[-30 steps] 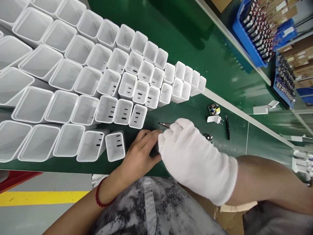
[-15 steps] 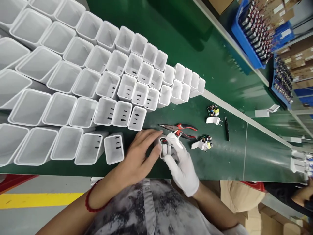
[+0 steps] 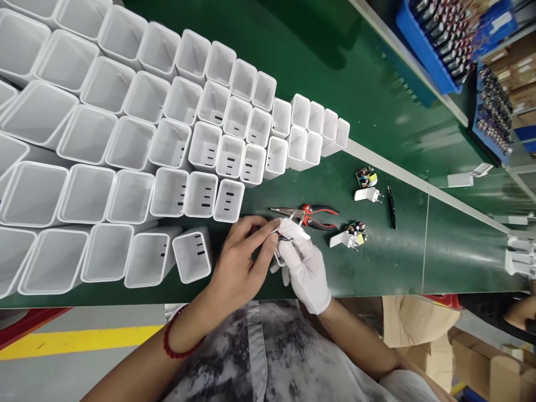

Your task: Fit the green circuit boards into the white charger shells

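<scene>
Plainly, open white rectangular plastic housings stand in rows at left, and beside them your bare left hand has thumb and forefinger close at a thin dark wire; whether they grip it, I cannot tell. Between your hands sits a partly hidden, open white housing, seemingly only partway done, your white-gloved right hand clamped on its white plastic plug piece. Farther right, two white plug pieces with circuit boards lie loose on the green table.

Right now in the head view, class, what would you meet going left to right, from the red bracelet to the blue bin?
Red bracelet, bare left hand, gloved right hand, nearer white plug piece, black pen-like tool, blue bin.
</scene>
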{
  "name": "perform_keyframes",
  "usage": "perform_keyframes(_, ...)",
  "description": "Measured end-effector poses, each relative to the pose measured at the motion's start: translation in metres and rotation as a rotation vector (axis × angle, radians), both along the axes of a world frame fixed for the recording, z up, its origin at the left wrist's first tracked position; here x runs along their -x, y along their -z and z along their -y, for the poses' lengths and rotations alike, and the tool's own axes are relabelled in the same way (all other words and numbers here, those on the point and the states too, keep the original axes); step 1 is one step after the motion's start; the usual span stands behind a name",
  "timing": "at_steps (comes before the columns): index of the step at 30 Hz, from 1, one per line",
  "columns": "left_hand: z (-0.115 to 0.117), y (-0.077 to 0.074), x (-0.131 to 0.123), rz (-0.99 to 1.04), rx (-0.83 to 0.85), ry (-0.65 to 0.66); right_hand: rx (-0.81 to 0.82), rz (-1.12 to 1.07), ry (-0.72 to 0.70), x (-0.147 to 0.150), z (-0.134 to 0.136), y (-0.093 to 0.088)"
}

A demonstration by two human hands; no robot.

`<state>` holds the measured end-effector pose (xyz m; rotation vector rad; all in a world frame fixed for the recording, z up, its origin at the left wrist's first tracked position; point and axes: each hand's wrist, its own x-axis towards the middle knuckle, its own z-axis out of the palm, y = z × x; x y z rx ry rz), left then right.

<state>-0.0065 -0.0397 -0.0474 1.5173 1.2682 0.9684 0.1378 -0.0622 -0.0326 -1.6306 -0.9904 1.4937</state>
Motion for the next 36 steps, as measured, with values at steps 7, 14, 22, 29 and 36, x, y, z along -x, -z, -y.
perform_keyframes(7,0.003,0.006,-0.002,-0.015,-0.062,-0.033,0.098,-0.13,0.039,0.001,0.002,-0.007)
perform_keyframes(14,0.002,0.005,-0.002,-0.021,-0.062,-0.032,0.072,-0.141,0.094,0.004,0.004,-0.005)
perform_keyframes(22,0.0,0.004,-0.003,-0.002,-0.063,-0.04,0.087,0.013,0.048,0.005,-0.006,-0.005)
perform_keyframes(29,0.0,0.004,-0.004,-0.024,-0.086,-0.067,0.088,-0.117,0.027,0.0,-0.005,-0.003)
perform_keyframes(36,0.001,0.006,-0.005,-0.029,-0.084,-0.072,0.102,-0.196,0.04,-0.002,-0.002,-0.005)
